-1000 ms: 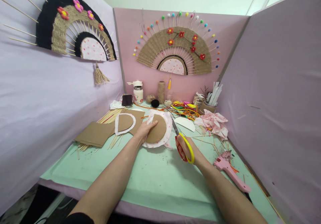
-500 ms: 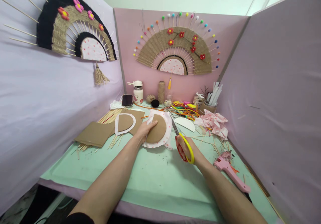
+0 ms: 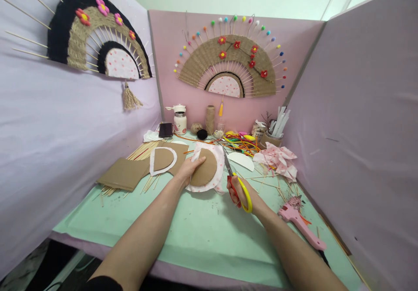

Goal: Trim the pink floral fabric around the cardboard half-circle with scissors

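My left hand grips a half-round piece of brown cardboard by its straight side, thumb on top. Under the cardboard lies pink-dotted white fabric, its border showing around the curve. My right hand is closed around the scissors, which have one yellow and one red handle loop. Their blades point away from me, close to the fabric's right edge. To the left rests another half-round cardboard piece with a white border.
Brown cardboard sheets lie on thin sticks at left. A pink glue gun is at right, near crumpled dotted fabric. A white half-disc lies beyond the scissors. Coloured wires and a twine spool are behind.
My right hand has shifted very slightly left, and the red handle loop has moved nearer the yellow one. My left hand and the cardboard stay almost still.
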Tool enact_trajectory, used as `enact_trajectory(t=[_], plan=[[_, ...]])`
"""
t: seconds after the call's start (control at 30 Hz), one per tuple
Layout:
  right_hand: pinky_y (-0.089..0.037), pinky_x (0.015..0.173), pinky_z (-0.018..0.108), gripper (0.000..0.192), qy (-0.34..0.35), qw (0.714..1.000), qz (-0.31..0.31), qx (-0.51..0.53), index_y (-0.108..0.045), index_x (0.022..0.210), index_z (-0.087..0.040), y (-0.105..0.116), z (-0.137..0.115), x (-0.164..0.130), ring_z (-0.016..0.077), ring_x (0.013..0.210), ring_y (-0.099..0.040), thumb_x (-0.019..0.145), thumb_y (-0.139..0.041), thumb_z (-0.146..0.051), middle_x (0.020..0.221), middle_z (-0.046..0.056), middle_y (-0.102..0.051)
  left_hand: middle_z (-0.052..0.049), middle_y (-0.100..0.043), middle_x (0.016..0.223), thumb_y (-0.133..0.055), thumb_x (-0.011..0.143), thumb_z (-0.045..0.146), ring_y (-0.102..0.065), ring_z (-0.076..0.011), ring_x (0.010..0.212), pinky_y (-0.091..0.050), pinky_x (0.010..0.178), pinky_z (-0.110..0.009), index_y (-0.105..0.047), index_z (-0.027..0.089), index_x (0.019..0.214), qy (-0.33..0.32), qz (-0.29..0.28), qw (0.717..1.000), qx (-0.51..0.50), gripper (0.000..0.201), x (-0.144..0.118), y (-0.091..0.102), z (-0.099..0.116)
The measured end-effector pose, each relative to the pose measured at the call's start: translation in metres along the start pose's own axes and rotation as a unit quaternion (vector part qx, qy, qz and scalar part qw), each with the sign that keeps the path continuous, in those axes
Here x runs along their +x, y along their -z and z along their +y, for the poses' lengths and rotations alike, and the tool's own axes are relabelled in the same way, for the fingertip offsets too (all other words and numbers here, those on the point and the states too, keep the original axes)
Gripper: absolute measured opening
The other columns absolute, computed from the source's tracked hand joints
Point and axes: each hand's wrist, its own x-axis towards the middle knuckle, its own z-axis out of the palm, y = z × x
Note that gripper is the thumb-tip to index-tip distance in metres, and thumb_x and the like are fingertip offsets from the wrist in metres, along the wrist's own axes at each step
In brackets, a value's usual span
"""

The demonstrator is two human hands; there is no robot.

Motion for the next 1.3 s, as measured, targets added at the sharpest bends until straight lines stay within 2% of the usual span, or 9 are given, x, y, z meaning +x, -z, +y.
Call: enact_trajectory(t=[0.4,0.7,0.93,1.1,1.3], plan=[[-0.033,0.038,0.025,0.068,0.020,1.000,0.011,0.006,-0.040,0.074,-0.021,-0.001,-0.004,-0.001,0.0106,0.036,-0.039,0.071,-0.022,-0.087,0.043,-0.006,-0.038,-0.009,-0.073,0.094,-0.081,0.058,0.044,-0.068,-0.0227,0.079,-0.053,0.070,-0.032,-0.066,0.016,0.098,-0.015,-0.016,1.000,0.003,0.050,-0.001,0.001,-0.002],[-0.035,0.036,0.026,0.063,0.007,1.000,0.017,0.012,-0.044,0.072,-0.021,0.001,-0.001,0.001,0.0116,0.034,-0.041,0.073,-0.033,-0.083,0.042,-0.005,-0.039,-0.009,-0.073,0.093,-0.081,0.059,0.042,-0.068,-0.0216,0.078,-0.052,0.069,-0.030,-0.068,0.016,0.096,-0.025,-0.028,0.999,0.022,0.047,-0.004,-0.001,0.000],[-0.032,0.032,0.023,0.067,0.008,1.000,0.021,-0.002,-0.043,0.072,-0.021,0.001,0.008,0.004,0.0099,0.029,-0.037,0.072,-0.023,-0.086,0.038,-0.007,-0.038,-0.009,-0.073,0.090,-0.080,0.059,0.043,-0.067,-0.0215,0.076,-0.050,0.067,-0.030,-0.068,0.015,0.097,-0.026,-0.036,0.999,0.031,0.050,-0.001,0.000,-0.003],[-0.032,0.031,0.022,0.062,-0.006,1.000,0.027,0.007,-0.042,0.070,-0.022,0.000,-0.001,0.000,0.0097,0.029,-0.036,0.076,-0.028,-0.081,0.036,-0.007,-0.038,-0.010,-0.072,0.093,-0.081,0.055,0.045,-0.066,-0.0239,0.080,-0.050,0.070,-0.033,-0.067,0.015,0.098,-0.029,-0.020,0.998,0.044,0.054,0.000,0.000,-0.004],[-0.030,0.030,0.021,0.056,-0.036,0.998,0.040,0.019,-0.041,0.067,-0.022,0.000,-0.010,-0.003,0.0086,0.028,-0.035,0.077,-0.035,-0.077,0.037,-0.008,-0.037,-0.009,-0.072,0.092,-0.081,0.056,0.044,-0.066,-0.0236,0.079,-0.050,0.070,-0.033,-0.068,0.015,0.096,-0.024,-0.026,0.999,0.034,0.051,0.000,-0.001,-0.005]])
